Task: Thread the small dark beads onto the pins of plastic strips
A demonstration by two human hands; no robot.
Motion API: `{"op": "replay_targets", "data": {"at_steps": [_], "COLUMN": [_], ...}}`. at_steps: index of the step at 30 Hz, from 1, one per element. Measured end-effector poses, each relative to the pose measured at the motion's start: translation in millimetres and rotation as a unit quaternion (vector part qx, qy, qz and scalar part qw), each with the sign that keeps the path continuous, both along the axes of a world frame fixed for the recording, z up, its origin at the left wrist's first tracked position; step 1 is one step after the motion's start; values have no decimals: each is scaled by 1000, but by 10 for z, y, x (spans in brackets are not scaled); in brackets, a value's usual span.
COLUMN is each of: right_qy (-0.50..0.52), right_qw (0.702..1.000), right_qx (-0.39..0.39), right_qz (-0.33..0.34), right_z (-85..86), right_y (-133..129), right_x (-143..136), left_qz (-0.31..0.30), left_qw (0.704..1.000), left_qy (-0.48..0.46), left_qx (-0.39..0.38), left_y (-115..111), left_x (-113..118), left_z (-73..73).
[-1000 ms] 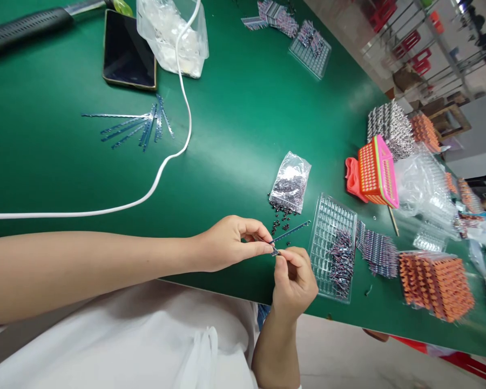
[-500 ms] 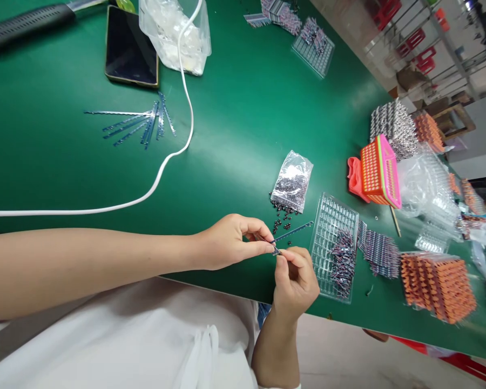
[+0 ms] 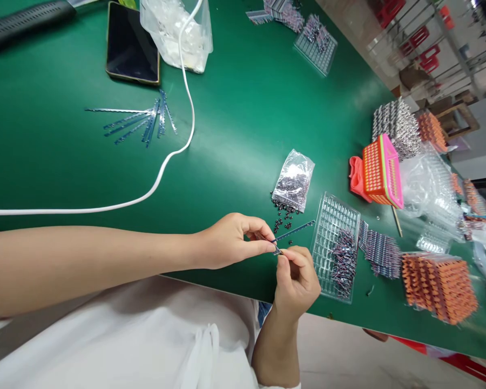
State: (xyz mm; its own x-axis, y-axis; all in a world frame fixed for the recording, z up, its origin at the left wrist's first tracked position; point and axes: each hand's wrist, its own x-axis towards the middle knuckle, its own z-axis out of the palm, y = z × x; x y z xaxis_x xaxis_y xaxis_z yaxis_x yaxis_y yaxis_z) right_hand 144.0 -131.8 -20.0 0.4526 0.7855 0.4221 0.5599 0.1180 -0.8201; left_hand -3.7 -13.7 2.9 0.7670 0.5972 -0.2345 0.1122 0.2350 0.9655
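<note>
Held out straight, the left hand (image 3: pixel 237 241) is pinching a thin blue strip (image 3: pixel 297 230) that is jutting ahead of its grip. Just beside that grip, the curled right hand (image 3: pixel 296 283) is pinching a tiny piece (image 3: pixel 278 251), too small to identify.

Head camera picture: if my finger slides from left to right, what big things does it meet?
Black handle, phone, left hand, right hand, clear tray, orange-and-pink basket, stack of orange pieces.
</note>
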Motion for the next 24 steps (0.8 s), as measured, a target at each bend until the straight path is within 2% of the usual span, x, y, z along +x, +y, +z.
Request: {"op": "replay_targets", "data": {"at_steps": [24], "right_qy": [-3], "right_qw": [1000], "right_qx": [-9], "right_qz": [-4], "right_z": [-5], "right_y": [-9], "right_x": [8], "left_qz": [1], "left_qw": [1000], "left_qy": [-4], "left_qx": [-3], "left_y": [3], "left_x": [-2], "left_z": [2]}}
